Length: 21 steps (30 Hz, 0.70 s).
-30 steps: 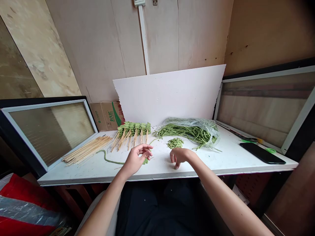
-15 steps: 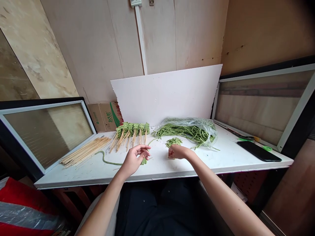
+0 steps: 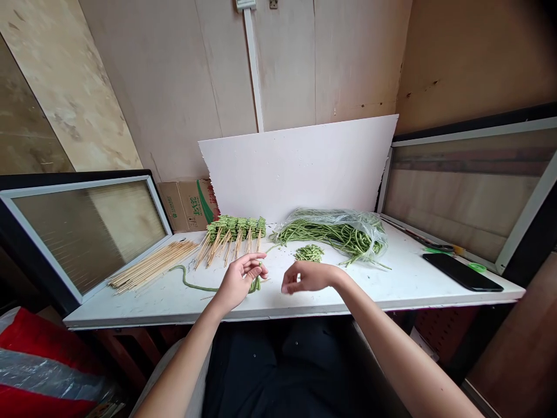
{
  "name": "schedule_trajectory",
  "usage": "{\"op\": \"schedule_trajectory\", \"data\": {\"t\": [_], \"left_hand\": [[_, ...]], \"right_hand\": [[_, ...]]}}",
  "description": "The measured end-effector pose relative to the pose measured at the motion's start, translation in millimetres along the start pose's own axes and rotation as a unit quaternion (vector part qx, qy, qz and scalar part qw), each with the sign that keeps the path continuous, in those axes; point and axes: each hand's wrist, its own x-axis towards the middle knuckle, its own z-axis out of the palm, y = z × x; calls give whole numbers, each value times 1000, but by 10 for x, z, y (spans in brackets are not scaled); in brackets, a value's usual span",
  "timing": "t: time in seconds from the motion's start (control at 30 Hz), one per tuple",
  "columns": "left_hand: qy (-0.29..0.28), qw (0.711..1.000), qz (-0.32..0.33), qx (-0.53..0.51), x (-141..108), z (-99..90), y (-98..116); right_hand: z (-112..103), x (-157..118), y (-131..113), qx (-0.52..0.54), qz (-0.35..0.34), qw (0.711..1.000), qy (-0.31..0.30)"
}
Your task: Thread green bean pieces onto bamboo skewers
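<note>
Above the white table (image 3: 361,287), the right hand (image 3: 307,276) hangs curled, whether around anything I cannot tell; near it, the left hand (image 3: 237,283) pinches a long green bean (image 3: 201,288), folds under its fingertips, tail trailing left.

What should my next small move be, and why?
I'd probably bring your right hand across to the folded green bean at your left hand. The left fingers seem to be holding it, a long bean strand trails beside that hand, and your right hand is close by, with nothing clearly visible in it.
</note>
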Motion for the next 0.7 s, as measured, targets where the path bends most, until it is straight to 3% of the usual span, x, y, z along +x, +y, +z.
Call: {"op": "schedule_trajectory", "data": {"t": [0.13, 0.2, 0.27, 0.37, 0.47, 0.57, 0.7], "left_hand": [[7, 1000, 3, -12, 27, 3, -47], [9, 1000, 2, -13, 37, 6, -80], [8, 1000, 3, -8, 38, 8, -97], [8, 1000, 7, -2, 30, -2, -85], [14, 1000, 5, -5, 29, -47, -64], [31, 999, 6, -14, 46, -120, -80], [47, 998, -6, -34, 79, -233, -174]], "right_hand": [[274, -6, -372, 92, -64, 972, -205], [596, 114, -456, 90, -42, 952, -291], [1015, 282, -446, 21, 14, 932, -363], [1628, 484, -284, -208, 113, 914, -330], [1972, 521, -30, -293, 149, 899, -290], [2023, 444, 241, -304, 205, 900, -234], [1923, 304, 554, -299, 286, 899, -145]]}}
